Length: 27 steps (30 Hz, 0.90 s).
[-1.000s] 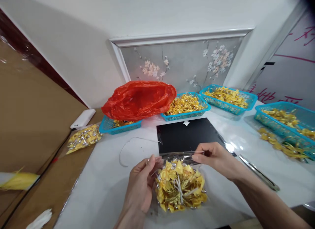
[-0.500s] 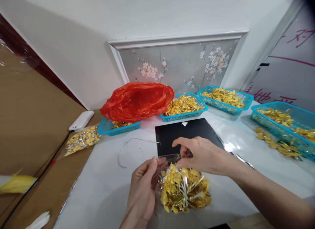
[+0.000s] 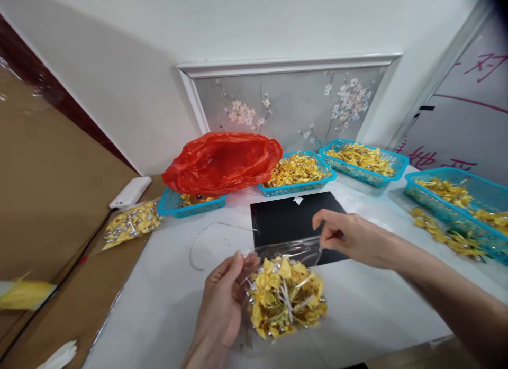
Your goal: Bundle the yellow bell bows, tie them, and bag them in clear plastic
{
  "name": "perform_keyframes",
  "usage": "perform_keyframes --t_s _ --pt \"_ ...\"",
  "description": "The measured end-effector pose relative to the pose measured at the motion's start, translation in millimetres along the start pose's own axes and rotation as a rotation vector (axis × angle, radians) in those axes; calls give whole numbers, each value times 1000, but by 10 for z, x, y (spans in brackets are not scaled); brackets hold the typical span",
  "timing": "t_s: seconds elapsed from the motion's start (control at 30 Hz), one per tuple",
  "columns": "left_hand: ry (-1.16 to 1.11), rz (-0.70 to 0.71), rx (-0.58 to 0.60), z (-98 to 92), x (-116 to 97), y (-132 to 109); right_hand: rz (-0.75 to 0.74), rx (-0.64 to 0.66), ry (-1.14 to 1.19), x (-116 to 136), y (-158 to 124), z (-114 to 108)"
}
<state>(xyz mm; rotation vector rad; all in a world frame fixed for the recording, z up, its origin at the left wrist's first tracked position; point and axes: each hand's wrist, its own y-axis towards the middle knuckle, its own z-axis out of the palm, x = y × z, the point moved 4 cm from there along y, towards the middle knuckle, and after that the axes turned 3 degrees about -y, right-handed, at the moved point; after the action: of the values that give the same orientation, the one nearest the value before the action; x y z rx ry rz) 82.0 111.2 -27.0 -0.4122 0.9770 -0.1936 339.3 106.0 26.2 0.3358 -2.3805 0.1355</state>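
- Here, the left hand [image 3: 224, 300] grasps the left edge of a clear bag of yellow flowers [image 3: 288, 300], some fingertips obscured.
- The bag sits between both hands, touching the left fingers.
- The right hand [image 3: 353, 239] pinches its upper right corner, forefinger bent; the exact contact is hard to make out.
- Beyond, a red plastic bag [image 3: 222, 165] partly hides a blue basket [image 3: 206, 207].
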Motion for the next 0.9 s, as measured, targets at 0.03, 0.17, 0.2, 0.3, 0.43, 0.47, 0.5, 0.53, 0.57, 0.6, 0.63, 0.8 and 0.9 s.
perform_keyframes --t_s 0.03,0.17,0.2,0.3,0.43,0.47,0.5,0.53,0.57,0.6,0.63,0.8,0.9 --pt "-9 8 -23 -34 -28 22 22 -12 19 -75 -30 -42" --pt "-16 26 -67 -113 -90 89 88 -37 155 -261 -72 -87" --pt "-15 26 -66 -111 -88 99 98 -43 229 -270 -52 -49" --pt "-12 19 -63 -75 -58 119 122 -55 462 -227 74 182" --pt "-6 31 -48 -24 -34 136 172 -109 539 -131 260 535" --pt "-5 39 -46 -20 -35 139 180 -135 547 -117 287 593" --pt "-4 47 -45 -19 -38 143 185 -161 554 -108 302 635" --pt "-2 54 -47 -22 -39 147 185 -186 559 -106 308 663" --pt "2 62 -49 -26 -39 152 181 -207 561 -109 306 679" --pt "11 68 -51 -32 -36 159 174 -224 559 -117 298 687" --pt "24 71 -52 -39 -31 167 166 -239 553 -128 288 688" --pt "178 96 -9 -100 -79 206 123 -286 484 -182 244 656" --pt "365 159 27 -134 -284 217 87 -305 422 -135 230 626"
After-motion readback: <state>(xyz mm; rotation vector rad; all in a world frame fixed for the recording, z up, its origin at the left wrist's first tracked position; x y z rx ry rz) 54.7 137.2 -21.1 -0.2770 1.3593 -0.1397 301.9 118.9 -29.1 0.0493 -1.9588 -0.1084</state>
